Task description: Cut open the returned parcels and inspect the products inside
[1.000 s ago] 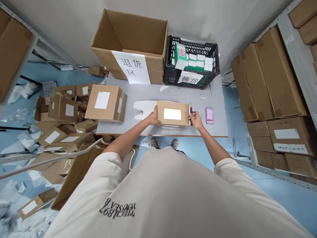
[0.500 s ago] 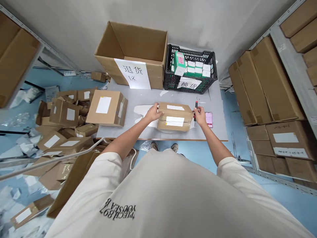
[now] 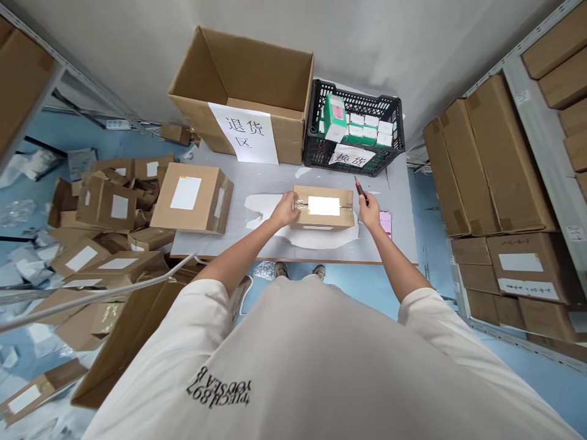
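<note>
A small taped cardboard box (image 3: pixel 323 221) lies on white paper on the table, with a white label over the seam on its top face. My left hand (image 3: pixel 285 209) grips the box's left end, the thumb at its near edge. Just beyond the box's right end, my right hand (image 3: pixel 369 211) is closed around a red and black utility knife (image 3: pixel 362 190). The knife's tip points away from me and slightly left, apart from the box. A pink-screened phone (image 3: pixel 386 223) lies beside my right hand, partly covered by it.
A large open carton (image 3: pixel 288 137) and a black crate (image 3: pixel 398 131) of green-and-white boxes stand at the table's back. Another carton (image 3: pixel 183 195) sits at the left. Shelves of cartons (image 3: pixel 513 153) flank the right side; discarded boxes (image 3: pixel 105 201) cover the floor at left.
The box has rolled towards me, bringing its taped seam and one label on top. My right hand has let go of its right end, and the knife now tilts left.
</note>
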The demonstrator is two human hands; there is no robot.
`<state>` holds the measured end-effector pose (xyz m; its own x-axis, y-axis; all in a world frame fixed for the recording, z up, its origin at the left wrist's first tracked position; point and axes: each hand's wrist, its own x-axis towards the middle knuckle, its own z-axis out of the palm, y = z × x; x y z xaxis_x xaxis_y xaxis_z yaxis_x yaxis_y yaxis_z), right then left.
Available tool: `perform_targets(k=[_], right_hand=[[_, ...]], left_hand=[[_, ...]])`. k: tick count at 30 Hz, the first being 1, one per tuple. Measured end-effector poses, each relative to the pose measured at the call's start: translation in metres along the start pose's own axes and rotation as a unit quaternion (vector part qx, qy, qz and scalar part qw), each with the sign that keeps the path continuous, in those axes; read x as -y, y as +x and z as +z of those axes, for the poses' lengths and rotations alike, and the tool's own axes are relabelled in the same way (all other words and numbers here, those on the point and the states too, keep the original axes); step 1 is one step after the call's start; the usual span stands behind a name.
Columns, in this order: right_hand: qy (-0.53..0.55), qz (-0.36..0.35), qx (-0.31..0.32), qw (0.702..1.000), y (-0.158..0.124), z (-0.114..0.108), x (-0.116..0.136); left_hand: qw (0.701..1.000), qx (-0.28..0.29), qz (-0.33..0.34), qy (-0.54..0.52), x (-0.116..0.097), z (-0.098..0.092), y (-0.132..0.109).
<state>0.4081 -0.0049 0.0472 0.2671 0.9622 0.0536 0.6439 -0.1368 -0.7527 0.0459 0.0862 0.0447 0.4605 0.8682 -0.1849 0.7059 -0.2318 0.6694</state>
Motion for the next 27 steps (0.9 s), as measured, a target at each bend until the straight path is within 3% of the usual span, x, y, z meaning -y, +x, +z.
perform_targets(k=[2, 6, 9, 16, 27], right_hand=[[0.009, 0.005, 0.009, 1.0, 0.002, -0.004, 0.013], [-0.026, -0.052, 0.167, 0.984, 0.006, -0.003, 0.05], [-0.088, -0.1, 0.223, 0.966, 0.011, 0.008, 0.075], [-0.174, -0.156, 0.276, 0.932, 0.026, 0.039, 0.108], [-0.26, -0.159, 0.328, 0.894, 0.034, 0.039, 0.136]], left_hand=[[1.0, 0.001, 0.018, 0.017, 0.006, 0.0, -0.003], [0.999, -0.016, 0.002, 0.029, 0.013, -0.001, -0.009], [0.999, -0.02, -0.004, 0.033, 0.014, -0.002, -0.01], [0.999, -0.016, -0.015, 0.037, 0.016, 0.0, -0.009], [0.999, -0.003, -0.023, 0.043, 0.015, -0.001, -0.008]])
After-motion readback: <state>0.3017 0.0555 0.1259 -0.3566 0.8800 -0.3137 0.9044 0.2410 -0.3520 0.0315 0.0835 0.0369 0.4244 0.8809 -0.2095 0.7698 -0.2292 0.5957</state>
